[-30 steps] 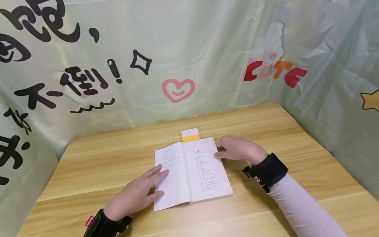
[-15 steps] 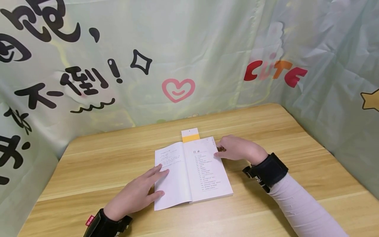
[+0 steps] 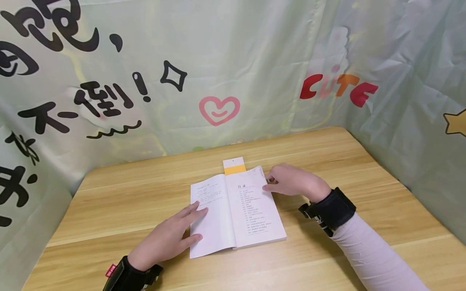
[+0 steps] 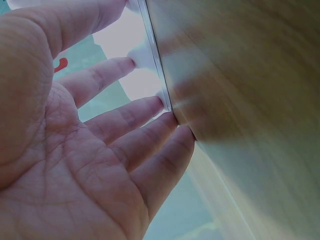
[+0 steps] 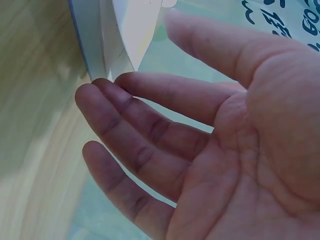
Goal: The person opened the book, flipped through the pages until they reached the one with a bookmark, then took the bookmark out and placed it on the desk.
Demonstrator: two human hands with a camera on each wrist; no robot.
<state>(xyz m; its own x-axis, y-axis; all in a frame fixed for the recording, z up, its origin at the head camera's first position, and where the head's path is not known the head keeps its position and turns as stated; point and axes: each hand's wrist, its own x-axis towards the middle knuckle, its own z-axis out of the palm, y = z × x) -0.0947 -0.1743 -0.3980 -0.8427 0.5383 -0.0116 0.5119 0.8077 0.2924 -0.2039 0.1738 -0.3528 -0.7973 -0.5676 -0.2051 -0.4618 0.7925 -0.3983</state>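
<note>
A book [image 3: 256, 210] lies open on the table, with a contents list printed on its right page. Spread over the left page [image 3: 214, 234], my left hand [image 3: 165, 238] rests with fingers loosely extended. In the left wrist view, the fingertips of that hand [image 4: 115, 135] meet the book's outer edge. My right hand [image 3: 295, 180] holds the edge of the right page near its upper corner, thumb on top and fingers bent at the side. The right wrist view has a lifted page [image 5: 132, 30] standing apart from the pages below, at the index fingertip of my right hand [image 5: 190, 140].
A white and yellow card [image 3: 234, 166] sticks out past the book's top edge. Around the book spreads a wood-grain table [image 3: 145, 190]. Printed cloth [image 3: 262, 72] hangs behind the table and along both sides.
The upper right corner of the right page has risen slightly and shifted left. My right hand has moved up a little with it. The left hand stays still on the left page.
</note>
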